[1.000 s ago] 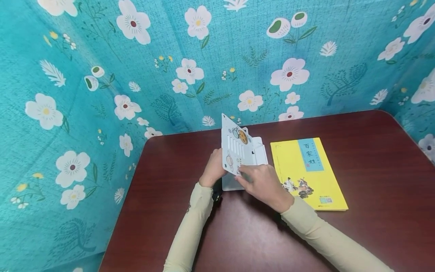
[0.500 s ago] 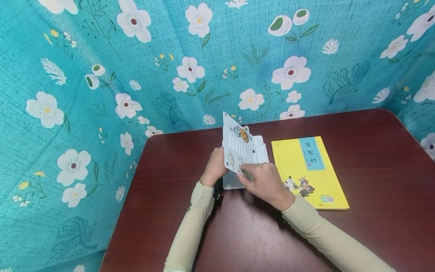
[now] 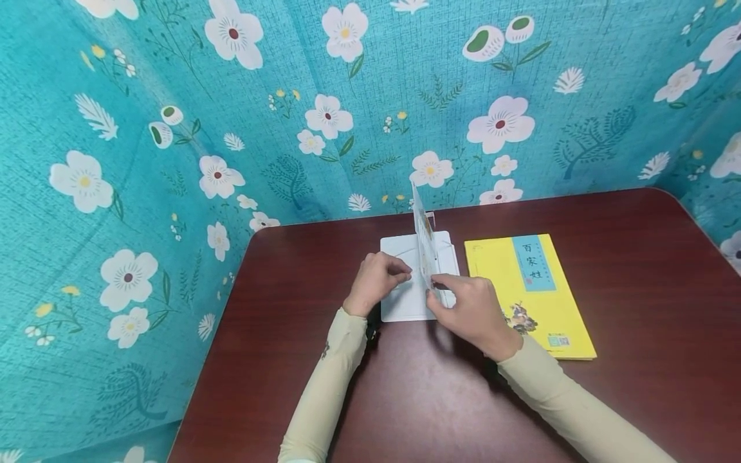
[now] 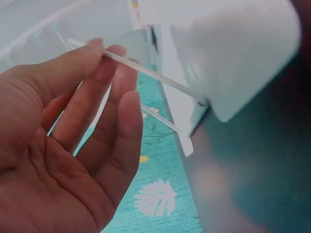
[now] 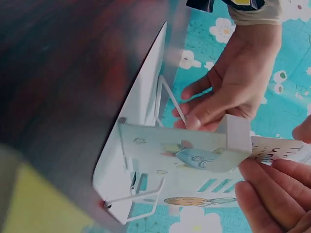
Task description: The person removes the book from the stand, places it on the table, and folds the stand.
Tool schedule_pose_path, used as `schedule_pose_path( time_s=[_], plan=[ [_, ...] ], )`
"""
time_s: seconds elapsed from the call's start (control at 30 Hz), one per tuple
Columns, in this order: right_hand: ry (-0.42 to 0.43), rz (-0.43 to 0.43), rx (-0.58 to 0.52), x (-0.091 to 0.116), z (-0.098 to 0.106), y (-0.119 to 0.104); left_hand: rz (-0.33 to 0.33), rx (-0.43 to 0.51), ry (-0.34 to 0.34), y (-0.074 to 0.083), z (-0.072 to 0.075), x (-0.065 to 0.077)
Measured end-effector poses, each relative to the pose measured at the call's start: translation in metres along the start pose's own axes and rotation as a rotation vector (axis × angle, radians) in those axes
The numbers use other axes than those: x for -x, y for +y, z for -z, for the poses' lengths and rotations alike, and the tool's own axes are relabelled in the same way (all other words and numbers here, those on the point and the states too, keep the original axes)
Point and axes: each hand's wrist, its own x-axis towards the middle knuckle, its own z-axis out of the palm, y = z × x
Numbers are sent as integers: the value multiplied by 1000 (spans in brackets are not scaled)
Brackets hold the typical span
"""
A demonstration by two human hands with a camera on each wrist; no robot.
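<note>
A white book stand with cartoon prints has its flat base (image 3: 396, 307) on the table, while its slotted panel (image 3: 424, 247) stands nearly upright above the base, edge-on to the head view. My right hand (image 3: 471, 313) grips the panel's near edge between thumb and fingers; in the right wrist view those fingers lie by the white lip (image 5: 238, 138). On the panel's left side, my left hand (image 3: 376, 276) pinches the stand's thin white wire support (image 4: 155, 76) between thumb and fingertips. Another wire leg (image 5: 158, 196) shows at the far side of the base.
To the right of the stand lies a yellow book (image 3: 486, 257) with a blue title strip, partly covered by the right hand. The dark red table (image 3: 393, 399) meets a turquoise floral cloth (image 3: 370, 83) at the back and left.
The panel has swung rightward from a leftward tilt to nearly upright, with my right hand moving along. My left hand, partly hidden behind the panel before, now shows with the base beneath it.
</note>
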Motion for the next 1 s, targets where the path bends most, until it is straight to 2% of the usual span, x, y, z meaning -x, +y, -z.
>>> schedule_pose_path(
  time_s=[0.2, 0.33, 1.0],
  plan=[
    [11, -34, -7, 3, 4, 4, 11, -37, -39, -7, -9, 0],
    [21, -25, -10, 3, 5, 5, 22, -49, -47, -9, -13, 0],
    [1, -41, -6, 3, 8, 6, 52, -44, -41, -9, -13, 0]
  ],
)
